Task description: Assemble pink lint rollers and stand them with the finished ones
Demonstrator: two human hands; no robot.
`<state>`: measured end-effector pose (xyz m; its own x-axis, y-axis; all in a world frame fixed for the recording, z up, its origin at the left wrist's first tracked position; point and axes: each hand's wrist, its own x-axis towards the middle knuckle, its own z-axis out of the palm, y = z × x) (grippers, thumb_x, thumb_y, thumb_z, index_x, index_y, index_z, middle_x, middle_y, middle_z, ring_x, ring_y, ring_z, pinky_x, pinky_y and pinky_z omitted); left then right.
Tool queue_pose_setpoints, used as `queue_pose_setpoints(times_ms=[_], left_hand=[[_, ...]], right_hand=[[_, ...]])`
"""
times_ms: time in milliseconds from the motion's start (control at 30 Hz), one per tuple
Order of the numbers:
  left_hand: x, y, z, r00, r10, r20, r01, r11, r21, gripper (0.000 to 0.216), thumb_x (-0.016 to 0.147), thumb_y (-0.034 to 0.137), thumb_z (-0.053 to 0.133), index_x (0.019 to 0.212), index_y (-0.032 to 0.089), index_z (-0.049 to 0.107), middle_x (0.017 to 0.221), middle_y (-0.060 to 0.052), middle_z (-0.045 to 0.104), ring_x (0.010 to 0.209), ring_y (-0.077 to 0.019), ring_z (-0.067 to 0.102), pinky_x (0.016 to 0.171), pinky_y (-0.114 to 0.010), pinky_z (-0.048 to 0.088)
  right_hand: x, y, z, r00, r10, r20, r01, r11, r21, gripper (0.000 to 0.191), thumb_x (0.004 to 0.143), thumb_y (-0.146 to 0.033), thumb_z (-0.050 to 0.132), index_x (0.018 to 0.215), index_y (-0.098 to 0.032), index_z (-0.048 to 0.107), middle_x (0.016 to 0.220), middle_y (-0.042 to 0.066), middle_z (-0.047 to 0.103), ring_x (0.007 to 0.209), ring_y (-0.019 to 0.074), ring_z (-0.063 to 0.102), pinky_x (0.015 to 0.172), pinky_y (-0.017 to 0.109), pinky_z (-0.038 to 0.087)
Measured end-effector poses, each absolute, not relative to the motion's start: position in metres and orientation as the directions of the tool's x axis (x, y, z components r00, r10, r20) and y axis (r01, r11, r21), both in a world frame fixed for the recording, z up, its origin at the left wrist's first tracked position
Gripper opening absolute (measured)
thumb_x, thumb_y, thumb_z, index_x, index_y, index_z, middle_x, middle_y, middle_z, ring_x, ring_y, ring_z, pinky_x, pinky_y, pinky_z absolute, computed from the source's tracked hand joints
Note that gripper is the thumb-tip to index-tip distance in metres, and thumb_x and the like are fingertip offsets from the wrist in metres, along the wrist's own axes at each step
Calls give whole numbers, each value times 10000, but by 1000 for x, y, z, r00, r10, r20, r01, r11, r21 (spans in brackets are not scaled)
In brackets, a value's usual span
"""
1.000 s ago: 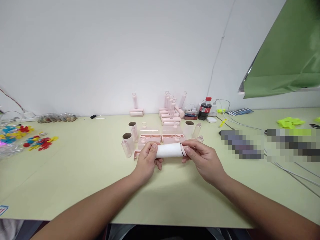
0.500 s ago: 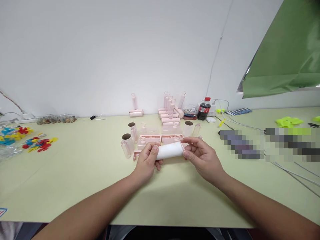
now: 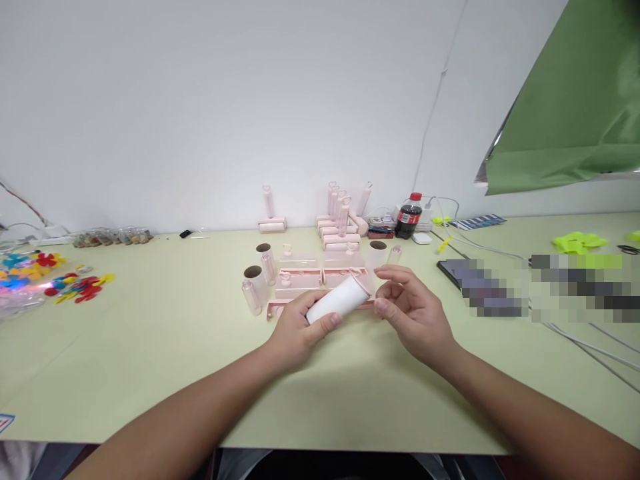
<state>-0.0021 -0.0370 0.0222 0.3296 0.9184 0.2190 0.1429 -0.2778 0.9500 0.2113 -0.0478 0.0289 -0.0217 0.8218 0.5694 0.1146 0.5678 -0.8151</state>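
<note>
A white lint roller refill with a pink end at its upper right lies in my left hand, the thumb across its near side. It tilts up to the right. Just right of that end, my right hand has its fingers curved and apart, with nothing in them. Behind the refill are pink plastic casings lying in rows. Clear pink handles and paper rolls with brown cores stand at their left. Another such roll stands at the right.
Several pink lint rollers stand along the wall, a single one further left. To their right are a cola bottle and cables. A phone lies on the right side; colourful plastic pieces lie far left.
My right hand has let go of the refill's right end and moved slightly right. The refill has turned, its right end now higher, and my left thumb has slid further along it.
</note>
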Motion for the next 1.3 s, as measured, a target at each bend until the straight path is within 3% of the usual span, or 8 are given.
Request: queue_pose_setpoints(times_ms=[200,300,367,467,700,833,1100,1300], left_hand=[[-2,-40,24,348,920,179,92,-224,970,437,811,447,653,1164,191,626,840,-52,625,582,-113,524,471,-198,411],[-6,-42,25,491,862,125,12,-150,989,676,831,441,629,1429,267,369,923,-47,592,568,-99,510,461,-194,427],[-8,-43,25,584,803,118,-33,-121,992,800,843,428,619,1504,309,185,958,-48,582,571,-94,501,473,-192,424],[-10,-43,25,572,804,161,-85,-137,987,758,857,447,594,1496,295,214,950,-58,583,617,-116,512,508,-200,417],[-10,-36,24,378,898,223,-128,-188,974,596,873,511,535,1380,252,360,830,-36,568,532,-111,462,421,-198,344],[-9,-35,22,352,910,221,-138,-183,973,650,878,503,535,1417,255,269,762,-10,556,514,-112,481,412,-193,354],[-6,-37,28,337,934,116,-114,-82,990,863,835,460,606,1495,317,69,762,42,524,398,-76,457,328,-185,343],[-1,-34,23,436,899,-53,-24,70,997,788,854,407,571,1501,339,127,717,65,507,342,-50,418,304,-167,318]], right_hand=[[207,-58,28,-185,791,583,178,610,-772,389,872,-231,599,1237,-294,480,1165,81,522,714,133,540,622,306,496],[210,-59,28,-268,786,558,185,610,-771,349,892,-224,551,1227,-285,481,1157,86,565,699,138,558,584,296,489],[216,-56,31,-238,779,580,269,627,-732,278,896,-240,536,1172,-263,516,1047,74,621,688,149,567,571,291,477],[229,-51,40,-193,807,558,548,560,-622,143,899,-281,515,1004,-232,599,721,14,615,575,146,528,546,284,429],[238,-43,43,-305,952,15,919,298,-259,206,873,-321,491,802,-228,661,694,48,662,616,211,589,514,277,311],[232,-40,33,-284,957,-55,951,274,-143,152,832,-294,519,736,-203,593,745,79,664,653,227,590,511,269,271],[228,-44,40,-469,878,94,802,469,-370,103,829,-175,476,776,-211,555,696,3,598,624,160,522,573,259,331],[222,-40,36,-391,920,-41,721,278,-635,147,814,-222,509,880,-195,637,599,-47,478,537,121,435,511,239,298]])
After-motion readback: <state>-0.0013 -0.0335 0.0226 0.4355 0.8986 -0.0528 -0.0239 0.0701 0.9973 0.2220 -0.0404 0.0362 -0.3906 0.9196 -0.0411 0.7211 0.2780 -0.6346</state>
